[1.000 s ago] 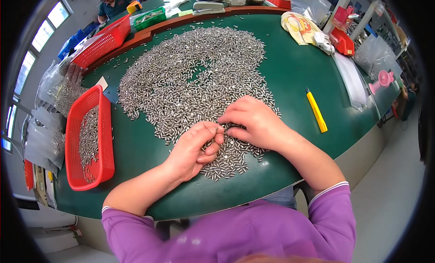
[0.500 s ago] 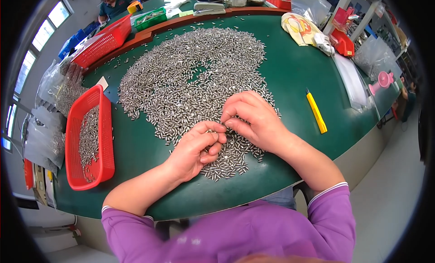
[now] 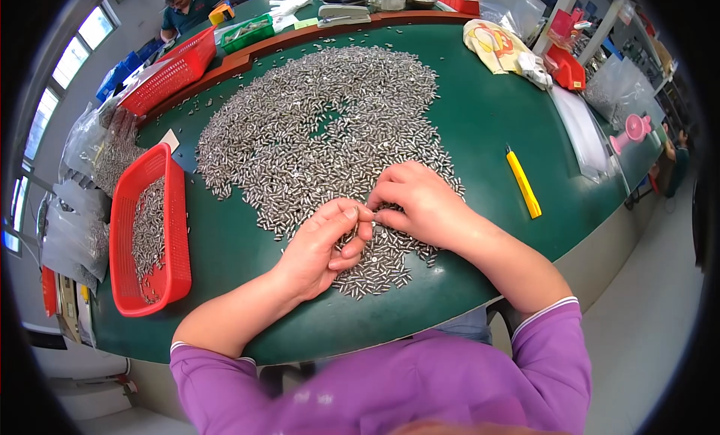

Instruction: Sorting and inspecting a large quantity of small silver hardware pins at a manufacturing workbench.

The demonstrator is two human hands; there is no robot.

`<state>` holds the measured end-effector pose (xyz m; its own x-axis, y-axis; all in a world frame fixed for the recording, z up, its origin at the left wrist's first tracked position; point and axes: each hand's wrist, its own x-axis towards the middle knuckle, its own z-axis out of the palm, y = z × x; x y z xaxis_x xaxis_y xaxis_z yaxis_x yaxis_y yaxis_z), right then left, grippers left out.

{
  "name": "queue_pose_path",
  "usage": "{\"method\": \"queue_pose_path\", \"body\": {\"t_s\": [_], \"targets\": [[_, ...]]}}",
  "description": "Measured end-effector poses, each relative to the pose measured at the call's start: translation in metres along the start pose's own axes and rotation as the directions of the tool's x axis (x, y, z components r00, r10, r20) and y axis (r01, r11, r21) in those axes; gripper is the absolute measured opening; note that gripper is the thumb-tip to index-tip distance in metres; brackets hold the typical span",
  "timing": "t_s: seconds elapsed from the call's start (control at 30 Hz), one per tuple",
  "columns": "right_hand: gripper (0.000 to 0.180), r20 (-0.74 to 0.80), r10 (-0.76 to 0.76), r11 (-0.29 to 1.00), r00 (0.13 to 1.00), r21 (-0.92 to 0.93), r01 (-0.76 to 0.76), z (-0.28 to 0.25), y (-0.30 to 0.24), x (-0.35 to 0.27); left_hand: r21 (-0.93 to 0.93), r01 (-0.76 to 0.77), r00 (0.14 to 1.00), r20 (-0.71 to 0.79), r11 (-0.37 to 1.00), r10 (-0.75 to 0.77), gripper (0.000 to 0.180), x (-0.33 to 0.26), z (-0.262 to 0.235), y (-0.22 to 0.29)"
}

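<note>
A wide heap of small silvery metal pins (image 3: pixel 322 127) covers the middle of the green table (image 3: pixel 480 135). Over its near part my two hands meet at the fingertips. My left hand (image 3: pixel 324 247) is closed in a pinch, thumb against forefinger, the other fingers curled. Touching it from the right, my right hand (image 3: pixel 420 202) also pinches, knuckles up. A tiny piece seems to sit between the fingertips, mostly hidden, too small to make out. Loose pins lie beneath both hands and spread toward the near edge.
At the left stands a red plastic basket (image 3: pixel 180 262) with more pins inside. A yellow utility knife (image 3: pixel 523 184) lies on the right. Clear bags of pins (image 3: pixel 75 232) crowd the left side. Along the back runs a wooden ledge (image 3: pixel 337 25); a person (image 3: pixel 191 7) sits beyond it.
My right hand has lowered slightly and its fingers have drawn in closer to the left fingertips. The left hand stays nearly in place, its forefinger and thumb shifting a little.
</note>
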<state>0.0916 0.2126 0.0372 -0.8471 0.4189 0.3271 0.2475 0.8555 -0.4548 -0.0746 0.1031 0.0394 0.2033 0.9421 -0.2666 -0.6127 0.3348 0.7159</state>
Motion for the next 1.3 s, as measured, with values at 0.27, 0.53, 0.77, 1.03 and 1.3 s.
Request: {"method": "queue_pose_path", "body": {"t_s": [0.27, 0.53, 0.77, 1.03, 1.3], "targets": [[0.015, -0.057, -0.043, 0.997, 0.997, -0.071, 0.039, 0.005, 0.000, 0.002, -0.025, 0.023, 1.000, -0.004, 0.999, -0.023, 0.016, -0.002, -0.001, 0.001], [0.034, -0.133, 0.133, 0.806, 0.982, 0.591, -0.029, -0.007, -0.022, 0.003, -0.022, 0.012, 1.000, -0.014, 1.000, -0.012, 0.016, -0.001, -0.001, -0.002], [0.039, -0.016, 0.183, 0.605, 0.983, 0.790, -0.100, -0.007, -0.023, 0.003, -0.006, 0.023, 1.000, -0.003, 1.000, -0.023, 0.017, 0.000, -0.001, -0.004], [0.036, -0.208, 0.002, 0.940, 0.978, 0.333, 0.069, -0.012, -0.016, 0.005, -0.100, 0.035, 0.999, -0.014, 0.994, -0.037, 0.014, 0.002, -0.006, -0.002], [0.016, 0.040, -0.016, 0.999, 0.999, -0.029, 0.017, -0.001, -0.002, 0.000, -0.137, 0.061, 0.996, -0.049, 0.989, -0.068, 0.029, 0.002, -0.006, -0.003]]}}
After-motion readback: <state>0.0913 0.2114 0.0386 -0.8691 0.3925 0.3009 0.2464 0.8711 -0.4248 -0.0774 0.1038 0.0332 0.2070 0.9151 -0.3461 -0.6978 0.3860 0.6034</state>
